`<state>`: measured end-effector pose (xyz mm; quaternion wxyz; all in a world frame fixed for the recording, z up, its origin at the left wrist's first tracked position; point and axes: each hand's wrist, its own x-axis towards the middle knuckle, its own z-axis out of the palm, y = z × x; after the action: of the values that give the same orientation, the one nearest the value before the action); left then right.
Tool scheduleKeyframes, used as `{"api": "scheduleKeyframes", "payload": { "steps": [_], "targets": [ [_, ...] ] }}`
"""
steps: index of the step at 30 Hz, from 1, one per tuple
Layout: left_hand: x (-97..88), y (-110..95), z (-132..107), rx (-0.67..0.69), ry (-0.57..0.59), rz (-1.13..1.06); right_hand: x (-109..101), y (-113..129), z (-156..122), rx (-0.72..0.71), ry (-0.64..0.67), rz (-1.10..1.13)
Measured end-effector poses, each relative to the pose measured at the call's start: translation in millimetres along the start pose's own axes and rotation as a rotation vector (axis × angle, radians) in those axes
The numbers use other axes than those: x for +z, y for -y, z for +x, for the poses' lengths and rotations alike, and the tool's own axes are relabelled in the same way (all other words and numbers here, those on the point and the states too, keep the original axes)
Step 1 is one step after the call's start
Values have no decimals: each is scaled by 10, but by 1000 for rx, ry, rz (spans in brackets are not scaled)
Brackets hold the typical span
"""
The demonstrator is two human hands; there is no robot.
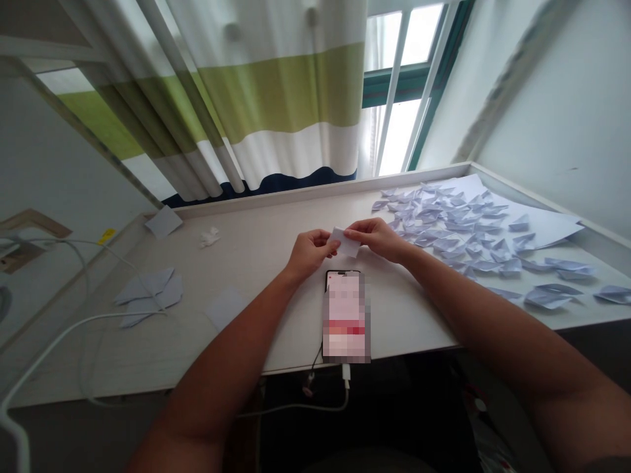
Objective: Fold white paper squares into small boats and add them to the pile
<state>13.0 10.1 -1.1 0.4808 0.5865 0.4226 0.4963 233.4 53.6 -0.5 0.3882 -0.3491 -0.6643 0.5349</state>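
Note:
A small folded piece of white paper (349,244) is held between my two hands, above the middle of the white desk. My left hand (314,251) pinches its left edge between thumb and fingers. On the upper right side, my right hand (377,238) grips the same paper, thumb and index finger closed on it. Just below the hands lies a phone (345,315) with its screen lit and partly blurred out. To the right spread many folded paper boats (444,217), the nearest ones close to my right forearm.
Loose paper sheets (150,295) lie at the left, near a white charging cable (83,322). A crumpled tissue (210,237) and a paper square (164,222) sit toward the back left. Large white sheets (537,220) lie under the boats. A raised rim (276,200) borders the desk below the curtain.

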Motion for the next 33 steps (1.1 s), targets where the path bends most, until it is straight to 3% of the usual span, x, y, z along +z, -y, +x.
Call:
{"api": "scheduleKeyframes", "payload": {
  "steps": [5,10,17,33],
  "targets": [
    [-1,-23,5,12,-96,-42,36,20,11,5,-35,134],
    [22,-28,-19,-11,-45,-4,59,51,18,39,-75,229],
    [-11,-26,7,23,-43,82,67,86,-8,118,-35,209],
    [-16,-57,-11,25,18,117,78,98,-10,34,-79,143]
  ]
}}
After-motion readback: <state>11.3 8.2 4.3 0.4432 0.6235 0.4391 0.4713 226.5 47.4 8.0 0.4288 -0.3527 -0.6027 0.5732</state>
